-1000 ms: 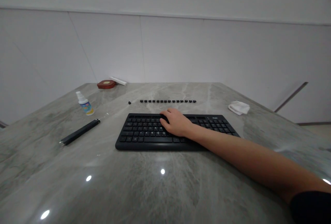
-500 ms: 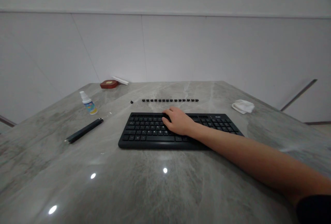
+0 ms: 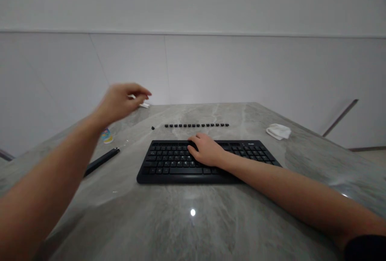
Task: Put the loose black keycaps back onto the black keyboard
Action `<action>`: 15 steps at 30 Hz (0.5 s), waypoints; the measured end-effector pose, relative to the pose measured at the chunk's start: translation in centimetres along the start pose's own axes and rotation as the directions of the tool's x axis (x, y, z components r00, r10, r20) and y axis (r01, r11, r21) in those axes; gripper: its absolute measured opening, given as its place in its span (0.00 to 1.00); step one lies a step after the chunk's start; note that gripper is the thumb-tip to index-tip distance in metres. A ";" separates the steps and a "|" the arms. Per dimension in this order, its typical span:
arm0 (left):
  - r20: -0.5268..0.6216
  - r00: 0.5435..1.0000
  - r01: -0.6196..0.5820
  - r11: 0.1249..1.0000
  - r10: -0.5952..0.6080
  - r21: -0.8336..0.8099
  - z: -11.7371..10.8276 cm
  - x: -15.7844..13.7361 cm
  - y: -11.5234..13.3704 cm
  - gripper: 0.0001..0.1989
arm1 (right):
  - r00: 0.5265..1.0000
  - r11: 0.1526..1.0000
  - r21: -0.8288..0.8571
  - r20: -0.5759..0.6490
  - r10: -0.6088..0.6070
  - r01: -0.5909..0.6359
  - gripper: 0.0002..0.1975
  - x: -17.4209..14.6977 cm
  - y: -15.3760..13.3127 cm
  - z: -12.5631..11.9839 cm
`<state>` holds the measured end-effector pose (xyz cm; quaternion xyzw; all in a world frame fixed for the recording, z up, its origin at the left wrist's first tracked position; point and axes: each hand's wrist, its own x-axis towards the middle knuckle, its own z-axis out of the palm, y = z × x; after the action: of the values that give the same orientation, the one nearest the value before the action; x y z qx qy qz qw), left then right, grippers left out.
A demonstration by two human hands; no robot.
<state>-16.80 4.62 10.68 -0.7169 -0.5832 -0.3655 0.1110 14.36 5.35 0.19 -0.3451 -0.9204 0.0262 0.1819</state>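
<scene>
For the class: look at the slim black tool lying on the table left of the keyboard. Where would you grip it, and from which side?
Grip the black tool around mid-shaft, coming from above with fingers across its width. It lies flat and diagonal on the table, long and thin, so a pinch across the narrow sides probably balances it best. The left hand is raised nearest it; the right hand rests on the keyboard.

The right hand (image 3: 208, 150) lies palm down, fingers loosely curled, its bare forearm stretching back to the near right. The left hand (image 3: 120, 102) is raised in the air at far left, fingers bent forward, holding nothing, arm extended.
</scene>
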 end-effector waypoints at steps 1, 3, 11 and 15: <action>0.043 0.999 0.006 0.999 -0.007 0.035 1.6 -0.8 -0.6 0.15 | 1.000 1.000 0.000 0.005 0.000 0.000 0.19 0.0 -0.1 -0.1; 0.130 0.991 0.030 0.995 -0.042 0.092 5.3 -2.6 -2.0 0.17 | 1.000 1.000 0.005 0.014 0.003 -0.003 0.18 0.0 -0.1 -0.2; 0.254 0.952 0.155 0.984 -0.171 0.085 10.9 -6.3 -4.5 0.12 | 1.000 1.000 0.003 0.013 0.000 0.000 0.19 -0.1 0.0 -0.1; 0.234 0.945 0.222 0.974 -0.227 0.049 10.0 -6.8 -3.7 0.11 | 1.000 1.000 0.012 0.006 -0.009 0.009 0.19 -0.1 0.1 0.1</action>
<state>-16.59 6.43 -1.79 -0.6833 -0.6740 -0.2806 0.0056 14.43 5.37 0.10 -0.3400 -0.9222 0.0319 0.1815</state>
